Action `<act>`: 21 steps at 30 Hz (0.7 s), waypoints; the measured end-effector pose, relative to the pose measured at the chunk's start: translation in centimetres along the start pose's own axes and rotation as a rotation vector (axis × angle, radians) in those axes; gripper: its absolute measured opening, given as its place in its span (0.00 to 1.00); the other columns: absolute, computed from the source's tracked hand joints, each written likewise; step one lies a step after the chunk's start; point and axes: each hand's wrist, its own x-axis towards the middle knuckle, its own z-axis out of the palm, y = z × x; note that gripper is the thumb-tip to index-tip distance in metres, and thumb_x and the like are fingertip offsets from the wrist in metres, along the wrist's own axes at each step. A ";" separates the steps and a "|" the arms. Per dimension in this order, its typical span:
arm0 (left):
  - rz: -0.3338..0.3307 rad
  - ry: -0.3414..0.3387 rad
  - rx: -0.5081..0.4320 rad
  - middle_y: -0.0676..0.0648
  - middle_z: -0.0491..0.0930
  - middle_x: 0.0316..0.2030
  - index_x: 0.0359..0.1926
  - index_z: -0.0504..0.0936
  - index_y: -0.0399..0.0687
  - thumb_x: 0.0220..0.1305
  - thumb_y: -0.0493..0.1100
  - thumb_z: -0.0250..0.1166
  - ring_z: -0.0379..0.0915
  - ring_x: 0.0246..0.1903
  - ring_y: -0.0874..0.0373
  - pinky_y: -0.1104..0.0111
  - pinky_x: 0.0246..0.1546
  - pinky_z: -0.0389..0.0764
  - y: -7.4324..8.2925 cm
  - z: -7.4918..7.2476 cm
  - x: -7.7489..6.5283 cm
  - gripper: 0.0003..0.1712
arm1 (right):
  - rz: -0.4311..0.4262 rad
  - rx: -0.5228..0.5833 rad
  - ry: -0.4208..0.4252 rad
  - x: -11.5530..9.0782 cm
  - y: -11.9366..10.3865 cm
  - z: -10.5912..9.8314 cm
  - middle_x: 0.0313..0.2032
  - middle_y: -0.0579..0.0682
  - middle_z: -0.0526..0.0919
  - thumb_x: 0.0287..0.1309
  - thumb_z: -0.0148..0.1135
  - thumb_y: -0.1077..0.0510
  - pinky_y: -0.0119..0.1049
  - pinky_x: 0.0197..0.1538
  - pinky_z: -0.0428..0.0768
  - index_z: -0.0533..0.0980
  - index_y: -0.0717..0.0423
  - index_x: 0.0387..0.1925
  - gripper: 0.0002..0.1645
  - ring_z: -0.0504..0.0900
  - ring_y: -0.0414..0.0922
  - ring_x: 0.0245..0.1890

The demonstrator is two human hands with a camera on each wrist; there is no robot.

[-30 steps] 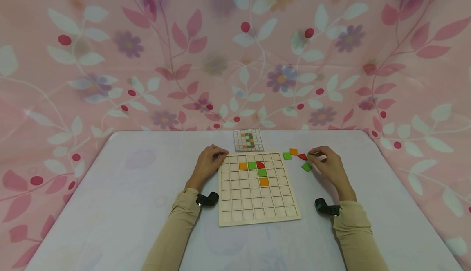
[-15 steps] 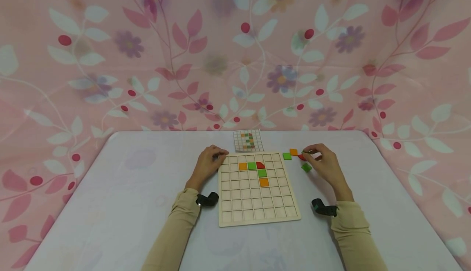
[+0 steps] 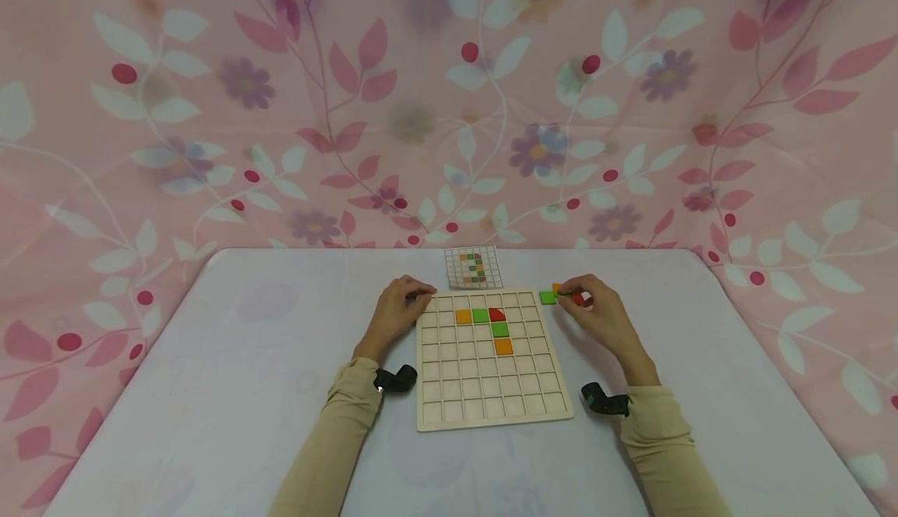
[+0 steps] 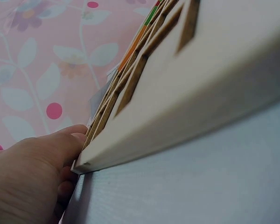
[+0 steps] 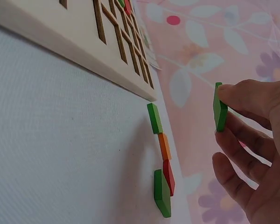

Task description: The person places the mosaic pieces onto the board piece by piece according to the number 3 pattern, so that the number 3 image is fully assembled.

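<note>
Right hand (image 3: 602,314): fingers (image 5: 245,155) pinched round green tile (image 5: 220,110), aloft right of board (image 3: 484,390). Slim hold: tile could slip, scatter loose tiles (image 5: 165,146) beside board's far right corner. Left hand (image 3: 397,314) pinches board's far left corner; tug could jolt inset tiles (image 3: 500,330).

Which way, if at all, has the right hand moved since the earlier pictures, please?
Yes. In the head view, the right hand has moved left, closer to the grid board, which has stayed in place.
</note>
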 end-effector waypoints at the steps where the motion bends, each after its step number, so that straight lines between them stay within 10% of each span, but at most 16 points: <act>1: 0.001 0.000 -0.001 0.47 0.81 0.37 0.40 0.86 0.48 0.61 0.40 0.64 0.73 0.36 0.55 0.62 0.40 0.73 0.0 0.0 0.0 0.07 | -0.009 0.004 0.001 0.0 -0.1 0.0 0.43 0.54 0.82 0.52 0.67 0.63 0.39 0.37 0.78 0.78 0.60 0.41 0.12 0.78 0.49 0.39; 21: 0.000 -0.012 0.002 0.46 0.81 0.37 0.41 0.86 0.48 0.62 0.40 0.64 0.74 0.37 0.54 0.61 0.41 0.73 0.0 -0.1 0.1 0.08 | -0.081 0.004 -0.086 0.3 -2.3 0.9 0.39 0.51 0.80 0.52 0.67 0.64 0.47 0.40 0.77 0.78 0.57 0.38 0.10 0.78 0.49 0.40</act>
